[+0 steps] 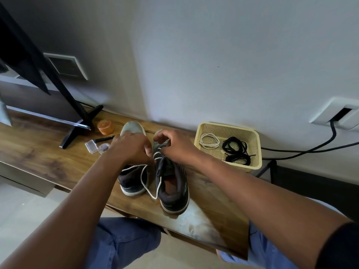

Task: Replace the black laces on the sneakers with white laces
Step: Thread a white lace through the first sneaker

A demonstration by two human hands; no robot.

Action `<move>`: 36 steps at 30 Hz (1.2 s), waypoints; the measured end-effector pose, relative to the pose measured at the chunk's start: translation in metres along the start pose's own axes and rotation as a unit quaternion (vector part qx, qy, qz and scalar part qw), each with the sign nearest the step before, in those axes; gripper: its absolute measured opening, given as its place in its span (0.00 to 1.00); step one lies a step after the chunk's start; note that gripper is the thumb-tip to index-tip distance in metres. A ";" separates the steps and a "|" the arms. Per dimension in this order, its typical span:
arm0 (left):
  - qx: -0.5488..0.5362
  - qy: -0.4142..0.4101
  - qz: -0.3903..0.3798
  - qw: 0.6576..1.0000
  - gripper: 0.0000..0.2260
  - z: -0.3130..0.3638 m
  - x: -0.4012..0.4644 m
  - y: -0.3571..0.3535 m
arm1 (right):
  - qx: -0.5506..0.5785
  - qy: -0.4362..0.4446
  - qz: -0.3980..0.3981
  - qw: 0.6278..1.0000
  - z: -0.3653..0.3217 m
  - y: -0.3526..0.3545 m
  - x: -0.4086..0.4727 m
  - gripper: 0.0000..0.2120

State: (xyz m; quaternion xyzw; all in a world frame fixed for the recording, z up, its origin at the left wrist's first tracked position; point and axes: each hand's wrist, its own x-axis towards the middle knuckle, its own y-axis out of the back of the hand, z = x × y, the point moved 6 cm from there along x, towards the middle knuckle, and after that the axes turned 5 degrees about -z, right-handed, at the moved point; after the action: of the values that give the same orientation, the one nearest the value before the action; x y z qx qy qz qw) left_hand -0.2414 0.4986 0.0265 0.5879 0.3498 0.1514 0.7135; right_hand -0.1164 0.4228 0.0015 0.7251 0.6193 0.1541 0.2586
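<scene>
Two dark sneakers with white soles stand side by side on the wooden shelf (38, 152), heels toward me. The right sneaker (173, 188) carries a white lace (155, 186) partly threaded through its front eyelets, with loose ends looping over the left sneaker (133, 179). My left hand (132, 147) pinches the lace at the eyelets. My right hand (174, 145) pinches the lace on the other side of the tongue. A cream basket (252, 150) at the right holds a coiled white lace (209, 140) and black laces (236, 150).
A black TV stand leg (77, 129) rises at the left. An orange jar (105, 126), a pen and small clear containers (97, 147) lie behind the shoes. Black cables (310, 148) run from a wall socket at the right. My blue-trousered knees sit below the shelf.
</scene>
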 end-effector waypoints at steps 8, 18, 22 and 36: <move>-0.004 0.041 0.005 0.999 0.14 -0.005 0.007 -0.003 | 0.044 -0.038 0.010 0.998 0.010 0.010 -0.002 0.24; -0.402 -0.062 0.214 0.888 0.20 0.012 0.005 0.030 | 0.233 -0.038 0.007 0.972 -0.002 0.014 -0.002 0.16; -0.471 -0.014 0.304 0.828 0.23 -0.010 -0.003 0.038 | 0.190 -0.008 0.042 0.981 -0.010 0.039 -0.002 0.03; -0.701 0.185 0.425 0.542 0.14 -0.080 -0.021 0.028 | 0.208 -0.005 0.093 0.974 -0.012 0.059 -0.006 0.10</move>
State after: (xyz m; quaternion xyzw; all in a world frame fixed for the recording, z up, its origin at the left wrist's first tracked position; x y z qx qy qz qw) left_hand -0.3056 0.5515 0.0545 -0.0613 -0.0348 0.7391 0.6699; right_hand -0.0755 0.4127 0.0453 0.8184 0.5661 0.0421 0.0897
